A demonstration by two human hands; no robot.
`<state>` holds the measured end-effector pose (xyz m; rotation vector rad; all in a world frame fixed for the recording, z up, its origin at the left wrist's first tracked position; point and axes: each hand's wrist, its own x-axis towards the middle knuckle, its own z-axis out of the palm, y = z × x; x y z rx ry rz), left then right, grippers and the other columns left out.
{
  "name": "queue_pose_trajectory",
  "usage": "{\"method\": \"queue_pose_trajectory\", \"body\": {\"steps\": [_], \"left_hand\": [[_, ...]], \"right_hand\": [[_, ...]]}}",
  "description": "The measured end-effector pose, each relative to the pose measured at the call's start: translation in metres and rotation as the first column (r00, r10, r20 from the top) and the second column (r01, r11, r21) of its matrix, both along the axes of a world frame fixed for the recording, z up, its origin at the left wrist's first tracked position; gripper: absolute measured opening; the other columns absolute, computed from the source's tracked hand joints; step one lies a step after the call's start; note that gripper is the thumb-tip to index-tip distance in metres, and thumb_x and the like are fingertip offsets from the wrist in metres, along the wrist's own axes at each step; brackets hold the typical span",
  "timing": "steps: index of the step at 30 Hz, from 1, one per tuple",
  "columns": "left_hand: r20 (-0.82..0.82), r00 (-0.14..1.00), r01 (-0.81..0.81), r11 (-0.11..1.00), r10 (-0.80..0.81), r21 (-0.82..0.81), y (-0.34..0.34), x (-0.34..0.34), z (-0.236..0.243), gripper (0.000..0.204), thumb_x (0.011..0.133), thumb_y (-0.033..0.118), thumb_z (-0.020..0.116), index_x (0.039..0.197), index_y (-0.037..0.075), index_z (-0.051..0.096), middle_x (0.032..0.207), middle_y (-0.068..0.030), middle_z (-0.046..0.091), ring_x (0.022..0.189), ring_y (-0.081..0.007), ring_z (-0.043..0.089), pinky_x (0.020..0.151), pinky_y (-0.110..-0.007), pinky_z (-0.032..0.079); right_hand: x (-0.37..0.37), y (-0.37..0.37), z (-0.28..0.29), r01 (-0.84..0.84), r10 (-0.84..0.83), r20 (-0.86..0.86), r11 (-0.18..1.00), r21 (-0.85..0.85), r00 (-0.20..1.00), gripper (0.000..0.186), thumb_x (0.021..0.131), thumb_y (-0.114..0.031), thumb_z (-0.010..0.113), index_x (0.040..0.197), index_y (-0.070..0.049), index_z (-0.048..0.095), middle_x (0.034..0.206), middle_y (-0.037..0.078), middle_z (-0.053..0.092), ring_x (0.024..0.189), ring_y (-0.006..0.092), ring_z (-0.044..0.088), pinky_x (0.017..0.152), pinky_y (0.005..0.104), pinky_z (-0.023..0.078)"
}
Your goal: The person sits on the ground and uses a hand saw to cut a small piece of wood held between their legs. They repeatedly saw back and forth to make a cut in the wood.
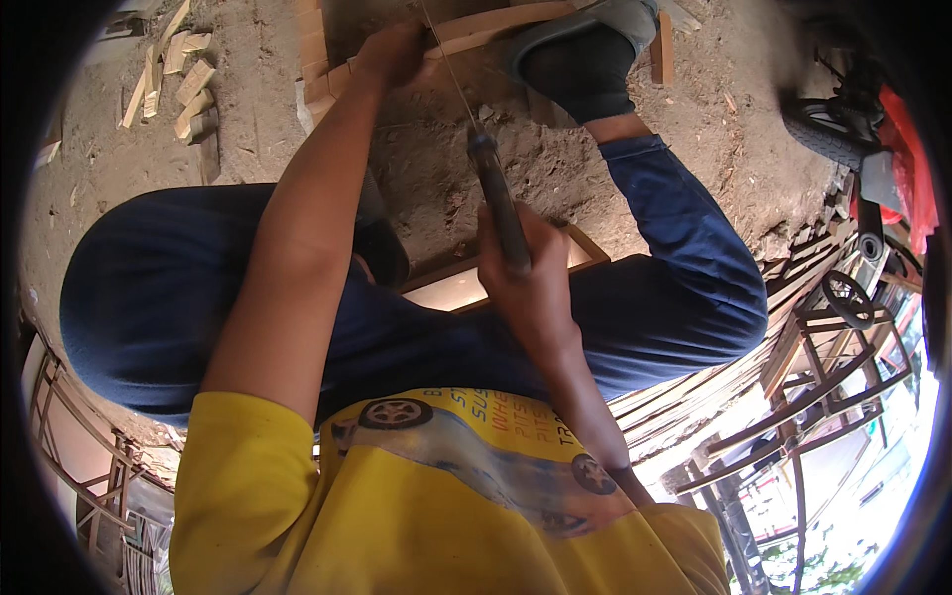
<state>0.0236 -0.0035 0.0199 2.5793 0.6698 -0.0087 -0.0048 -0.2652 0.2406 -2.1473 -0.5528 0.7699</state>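
My right hand is wrapped round the dark handle of a handsaw. Its thin blade shows edge-on as a narrow line slanting up and away to the top edge. Close to the blade's far part, my left hand is closed on a curved wooden piece; its fingers are partly hidden. My right foot, in a dark sock and grey sandal, rests against that wood at its right part.
Offcut wood blocks lie on the dirt floor at far left. A wooden frame with a pale panel sits under my legs. Stacked wood strips, a wheel and a red plastic sheet are at right.
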Motion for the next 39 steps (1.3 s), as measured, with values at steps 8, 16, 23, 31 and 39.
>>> {"method": "queue_pose_trajectory", "body": {"steps": [8, 16, 23, 31, 39], "left_hand": [[-0.151, 0.987, 0.072, 0.995, -0.06, 0.074, -0.002, 0.002, -0.004, 0.036, 0.076, 0.026, 0.068, 0.104, 0.004, 0.062, 0.095, -0.0188, 0.068, 0.091, -0.0359, 0.066, 0.078, -0.046, 0.054], [-0.008, 1.0, 0.012, 1.0, -0.012, 0.008, 0.006, -0.007, 0.002, 0.033, 0.077, 0.025, 0.068, 0.102, 0.004, 0.063, 0.096, -0.0189, 0.068, 0.091, -0.0357, 0.066, 0.076, -0.046, 0.054], [0.005, 0.998, -0.063, 0.997, 0.063, -0.044, 0.0, 0.001, 0.002, 0.035, 0.076, 0.025, 0.068, 0.103, 0.003, 0.063, 0.097, -0.0193, 0.068, 0.095, -0.0348, 0.065, 0.08, -0.046, 0.054], [-0.075, 0.997, -0.013, 1.0, 0.015, 0.02, -0.001, -0.002, 0.001, 0.033, 0.073, 0.023, 0.069, 0.101, 0.005, 0.065, 0.096, -0.0177, 0.068, 0.093, -0.0337, 0.066, 0.08, -0.045, 0.054], [0.016, 1.0, 0.02, 0.999, -0.021, 0.035, 0.007, -0.003, -0.021, 0.032, 0.071, 0.02, 0.068, 0.098, 0.004, 0.067, 0.092, -0.0179, 0.069, 0.088, -0.0335, 0.068, 0.077, -0.045, 0.056]], "right_hand": [[-0.019, -0.045, 0.041, 0.1, -0.101, -0.056, 0.995, -0.029, 0.993, 0.014, 0.09, -0.006, 0.062, 0.08, 0.004, 0.061, 0.056, 0.001, 0.051, 0.054, 0.0019, 0.043, 0.045, 0.0244, 0.034], [0.003, 0.001, 0.009, -0.001, 0.0, -0.02, 1.0, -0.026, 1.0, 0.02, 0.088, -0.007, 0.063, 0.072, 0.0, 0.056, 0.052, 0.007, 0.049, 0.05, 0.0045, 0.04, 0.044, 0.0292, 0.035], [0.014, 0.018, -0.007, -0.044, 0.042, 0.084, 0.999, 0.019, 0.996, 0.02, 0.086, -0.005, 0.065, 0.071, 0.0, 0.054, 0.051, 0.007, 0.045, 0.049, 0.004, 0.039, 0.043, 0.0288, 0.034], [-0.015, -0.024, 0.037, 0.027, -0.027, 0.011, 0.998, -0.055, 1.0, 0.022, 0.086, -0.004, 0.066, 0.069, 0.001, 0.052, 0.051, 0.006, 0.045, 0.05, 0.0046, 0.038, 0.044, 0.0299, 0.034], [-0.008, 0.015, 0.021, -0.038, 0.04, 0.051, 0.999, -0.028, 0.998, 0.022, 0.086, -0.002, 0.065, 0.069, 0.001, 0.051, 0.052, 0.006, 0.046, 0.048, 0.0055, 0.038, 0.042, 0.0299, 0.033]]}}
